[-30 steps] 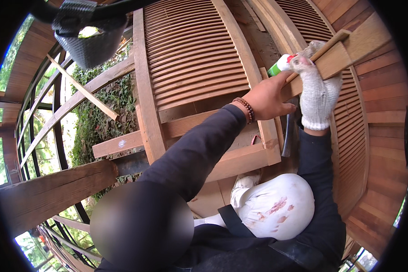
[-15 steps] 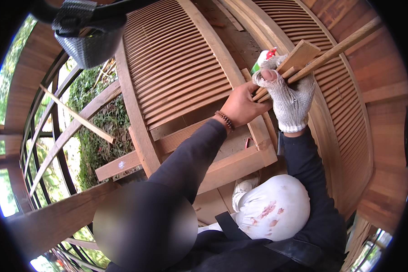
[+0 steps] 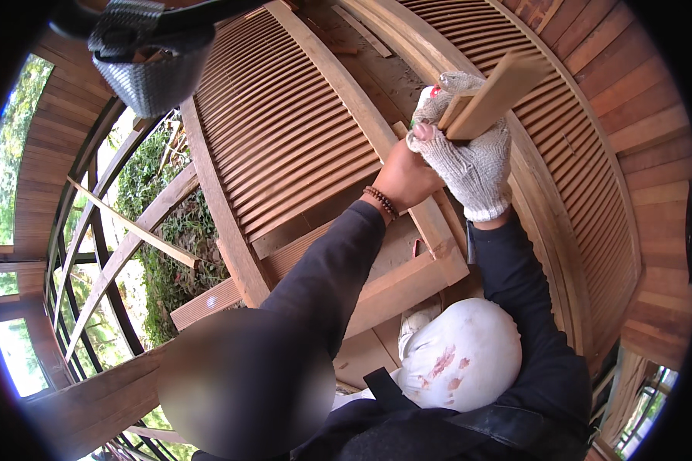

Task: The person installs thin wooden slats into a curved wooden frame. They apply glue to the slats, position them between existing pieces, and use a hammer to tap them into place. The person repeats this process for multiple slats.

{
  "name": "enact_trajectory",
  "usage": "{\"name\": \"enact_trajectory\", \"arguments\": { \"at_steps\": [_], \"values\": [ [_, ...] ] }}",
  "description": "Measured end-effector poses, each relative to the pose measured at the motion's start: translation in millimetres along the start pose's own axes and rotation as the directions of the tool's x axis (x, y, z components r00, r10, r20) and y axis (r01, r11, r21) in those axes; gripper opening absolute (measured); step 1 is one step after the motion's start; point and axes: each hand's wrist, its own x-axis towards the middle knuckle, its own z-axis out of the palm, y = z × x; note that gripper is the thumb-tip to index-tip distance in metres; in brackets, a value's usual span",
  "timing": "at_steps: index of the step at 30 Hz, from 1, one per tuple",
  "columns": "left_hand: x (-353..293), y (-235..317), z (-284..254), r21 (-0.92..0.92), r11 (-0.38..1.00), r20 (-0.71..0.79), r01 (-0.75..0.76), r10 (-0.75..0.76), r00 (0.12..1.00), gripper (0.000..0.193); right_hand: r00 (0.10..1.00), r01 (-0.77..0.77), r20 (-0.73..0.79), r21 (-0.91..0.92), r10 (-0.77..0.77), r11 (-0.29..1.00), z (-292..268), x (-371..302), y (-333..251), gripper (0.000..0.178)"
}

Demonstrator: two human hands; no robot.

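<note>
My right hand [image 3: 469, 165], in a knitted glove with bare fingertips, is closed around several wooden strips [image 3: 496, 96] that point up and to the right. Their upper ends are blurred. A white bottle [image 3: 425, 98] with green and red on it shows behind the gloved fingers; I cannot tell whether they grip it. My bare left hand [image 3: 409, 175], with a beaded bracelet [image 3: 380, 201] at the wrist, is curled against the glove near the strips' lower ends. Its fingertips are hidden, so what they hold cannot be seen.
Below my hands lies a wooden slatted panel [image 3: 284, 131] in a frame, with a second slatted panel [image 3: 546, 107] to the right. A loose stick [image 3: 134, 224] slants across at the left. A grey woven holder [image 3: 154, 77] hangs at upper left, and my white-covered knee [image 3: 469, 353] is below.
The strips have turned more upright and toward me, and the long thin stick is no longer visible. Both hands have shifted slightly; the left fingers are now hidden behind the glove.
</note>
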Motion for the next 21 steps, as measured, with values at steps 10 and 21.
{"name": "enact_trajectory", "arguments": {
  "at_steps": [10,21],
  "values": [
    [-17.1,-43.1,-7.2,-0.826,0.454,0.260,0.334,-0.219,0.940,0.035,0.998,0.065,-0.015,0.160,-0.063,0.985,4.8,-11.9,3.3,0.065],
    [-179.6,26.2,-137.3,-0.390,0.836,-0.536,0.385,-0.546,0.644,0.013,0.763,-0.347,-0.235,-0.935,0.602,0.075,-195.1,-250.2,113.5,0.055]
  ]
}}
